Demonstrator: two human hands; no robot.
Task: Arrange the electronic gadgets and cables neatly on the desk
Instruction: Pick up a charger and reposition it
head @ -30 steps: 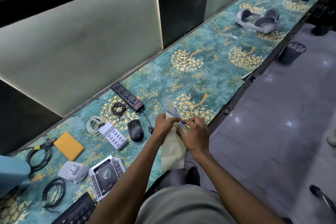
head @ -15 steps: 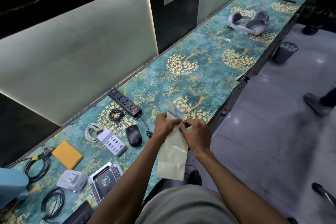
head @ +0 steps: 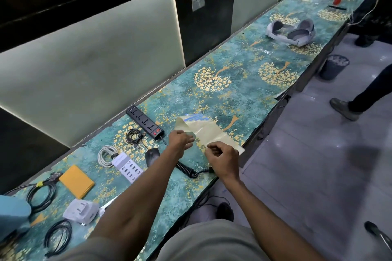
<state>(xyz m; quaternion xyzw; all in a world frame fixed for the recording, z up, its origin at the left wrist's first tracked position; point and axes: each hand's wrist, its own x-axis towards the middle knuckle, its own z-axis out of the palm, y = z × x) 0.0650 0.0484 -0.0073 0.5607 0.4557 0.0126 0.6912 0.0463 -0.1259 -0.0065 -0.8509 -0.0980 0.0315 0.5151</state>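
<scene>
here, a person is standing at a long teal desk with gold flower patterns, holding a flat, pale yellow plastic pouch with a blue strip at its far end just above the desk surface near the front edge. the left hand is pinching the pouch's near left corner between thumb and fingers, and the right hand is closed in a pinch on its near right edge, so both hands are gripping the same pouch. whether anything is inside the pouch cannot be told; it is looking flat and limp.

just under the hands a black coiled cable with a plug is lying loose on the desk. the likely step is laying the pouch flat or opening it; doing it well probably means keeping both pinches even, so the thin film is not twisting, and keeping it clear of the coiled cable.

to the left, a black power strip with a red switch, a small black tangled wire, a black computer mouse, a white coiled cable, a white multi-port charger, an orange flat pad, a white plug adapter and two black cable loops are resting well apart.

far along the desk, a grey headset is sitting. on the floor beside the desk, a dark waste bin is holding what seems to be crumpled pale waste.
</scene>
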